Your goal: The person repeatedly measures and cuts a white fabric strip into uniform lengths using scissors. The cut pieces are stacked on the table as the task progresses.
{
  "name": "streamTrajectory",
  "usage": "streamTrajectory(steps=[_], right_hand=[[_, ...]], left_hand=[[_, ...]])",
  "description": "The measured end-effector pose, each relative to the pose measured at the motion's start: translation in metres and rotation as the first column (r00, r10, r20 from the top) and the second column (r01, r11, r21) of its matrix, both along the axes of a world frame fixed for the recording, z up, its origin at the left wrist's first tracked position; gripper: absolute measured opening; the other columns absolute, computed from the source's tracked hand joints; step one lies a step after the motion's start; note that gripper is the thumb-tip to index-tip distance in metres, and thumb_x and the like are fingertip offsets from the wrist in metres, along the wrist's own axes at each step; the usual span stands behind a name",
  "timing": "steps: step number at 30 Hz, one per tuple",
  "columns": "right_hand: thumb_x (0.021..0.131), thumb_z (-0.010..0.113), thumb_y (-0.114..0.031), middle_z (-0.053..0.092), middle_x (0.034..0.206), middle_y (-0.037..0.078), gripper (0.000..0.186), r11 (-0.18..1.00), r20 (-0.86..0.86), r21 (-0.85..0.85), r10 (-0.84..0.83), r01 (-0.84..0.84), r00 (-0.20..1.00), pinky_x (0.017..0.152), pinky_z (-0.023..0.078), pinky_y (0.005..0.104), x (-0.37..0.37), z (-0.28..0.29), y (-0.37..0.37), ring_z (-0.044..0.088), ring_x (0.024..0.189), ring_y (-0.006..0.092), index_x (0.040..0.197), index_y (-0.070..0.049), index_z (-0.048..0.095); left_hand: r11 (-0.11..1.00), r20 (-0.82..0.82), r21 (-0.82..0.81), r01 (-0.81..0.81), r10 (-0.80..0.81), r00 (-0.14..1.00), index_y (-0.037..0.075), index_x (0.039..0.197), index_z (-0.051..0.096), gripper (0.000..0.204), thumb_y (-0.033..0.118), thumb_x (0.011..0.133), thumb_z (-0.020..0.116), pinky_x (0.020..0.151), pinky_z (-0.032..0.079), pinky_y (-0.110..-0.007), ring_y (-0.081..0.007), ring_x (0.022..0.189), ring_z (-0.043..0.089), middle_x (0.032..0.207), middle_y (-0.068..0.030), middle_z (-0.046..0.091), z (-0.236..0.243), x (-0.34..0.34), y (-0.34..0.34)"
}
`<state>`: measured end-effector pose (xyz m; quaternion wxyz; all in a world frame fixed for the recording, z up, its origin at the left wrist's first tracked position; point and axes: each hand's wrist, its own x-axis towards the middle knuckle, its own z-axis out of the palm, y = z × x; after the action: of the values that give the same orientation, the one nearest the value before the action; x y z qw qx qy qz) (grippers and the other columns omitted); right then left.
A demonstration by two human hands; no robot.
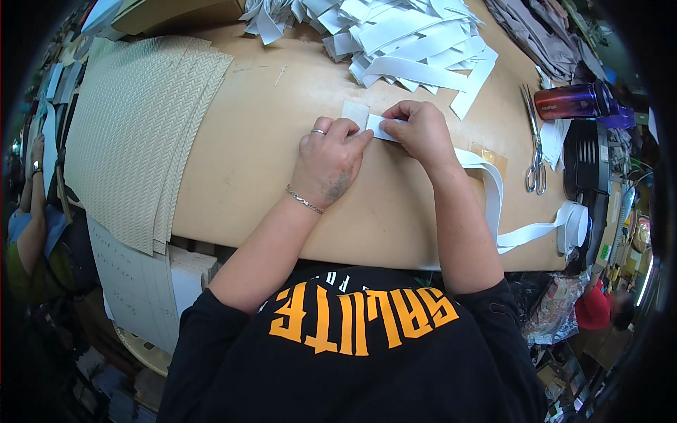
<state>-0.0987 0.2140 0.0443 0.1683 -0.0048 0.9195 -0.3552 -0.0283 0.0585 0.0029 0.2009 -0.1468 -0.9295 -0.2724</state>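
My left hand (326, 161), wearing a ring and a chain bracelet, has bent fingers pressed onto a small off-white rectangular piece (355, 111) lying on the table. Its index fingertip meets the near end of a white flat band (379, 127). That band's end is pinched between the thumb and fingers of my right hand (423, 134), right beside the off-white piece. From under my right forearm, a white length of band (491, 185) loops along the table to a white roll (572, 224). Beneath my fingers, the exact overlap of band and piece is hidden.
A heap of cut white strips (416, 42) covers the table's (247, 141) far side. Textured cream sheets (134, 127) are stacked on the left. Scissors (536, 148), a purple-red bottle (575, 101) and a black case (587, 158) lie right. Other people are at both sides.
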Motion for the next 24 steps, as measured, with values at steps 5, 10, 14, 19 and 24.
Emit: streamTrajectory(steps=[5, 10, 14, 19, 24], right_hand=[[0.069, 0.067, -0.015, 0.066, 0.072, 0.017, 0.022, 0.999, -0.038, 0.035, 0.022, -0.021, 0.999, 0.066, 0.051, 0.033, 0.0, -0.002, -0.001, 0.065, 0.064, 0.0251, 0.086, -0.001, 0.07], [0.069, 0.066, -0.014, 0.066, 0.071, 0.017, 0.021, 0.999, -0.021, 0.036, -0.009, 0.009, 1.0, 0.066, 0.051, 0.0332, 0.001, 0.0, -0.003, 0.065, 0.064, 0.0258, 0.085, -0.001, 0.069], [0.068, 0.065, -0.014, 0.065, 0.07, 0.018, 0.021, 0.999, -0.032, 0.043, -0.014, 0.016, 0.999, 0.065, 0.051, 0.0333, 0.003, 0.001, -0.005, 0.065, 0.064, 0.026, 0.084, 0.0, 0.069], [0.067, 0.066, -0.014, 0.065, 0.072, 0.018, 0.021, 0.998, -0.04, 0.057, -0.004, 0.006, 0.999, 0.067, 0.051, 0.0344, 0.004, 0.001, -0.004, 0.065, 0.068, 0.0264, 0.083, 0.0, 0.068], [0.069, 0.072, -0.023, 0.065, 0.091, 0.02, 0.037, 0.984, 0.018, 0.078, 0.156, -0.157, 0.988, 0.078, 0.048, 0.0355, -0.002, 0.001, 0.011, 0.063, 0.087, 0.0291, 0.1, -0.005, 0.062]], left_hand=[[1.0, 0.002, -0.019, -0.007, 0.007, 1.0, 0.015, 0.092, 0.069, 0.023, 0.007, 0.071, 0.066, 0.065, 0.046, -0.032, -0.0196, 0.082, 0.054, 0.087, 0.0014, 0.058, 0.0, 0.0, 0.0], [1.0, -0.011, -0.009, -0.011, 0.011, 1.0, 0.015, 0.091, 0.069, 0.022, 0.007, 0.071, 0.067, 0.066, 0.046, -0.032, -0.0197, 0.083, 0.054, 0.088, 0.0013, 0.058, -0.002, -0.001, 0.001], [0.999, 0.005, -0.029, -0.015, 0.015, 1.0, 0.015, 0.091, 0.069, 0.021, 0.008, 0.071, 0.066, 0.066, 0.047, -0.033, -0.0197, 0.084, 0.054, 0.089, 0.0013, 0.058, 0.0, 0.0, 0.001], [0.998, -0.01, -0.055, -0.019, 0.019, 1.0, 0.015, 0.092, 0.069, 0.021, 0.009, 0.071, 0.066, 0.067, 0.047, -0.033, -0.0209, 0.086, 0.054, 0.094, 0.0, 0.058, -0.001, 0.0, 0.003], [0.998, 0.022, -0.07, 0.0, 0.001, 1.0, 0.014, 0.092, 0.069, 0.019, 0.009, 0.073, 0.065, 0.067, 0.048, -0.036, -0.0239, 0.086, 0.054, 0.096, -0.0031, 0.058, 0.003, -0.001, 0.002]])
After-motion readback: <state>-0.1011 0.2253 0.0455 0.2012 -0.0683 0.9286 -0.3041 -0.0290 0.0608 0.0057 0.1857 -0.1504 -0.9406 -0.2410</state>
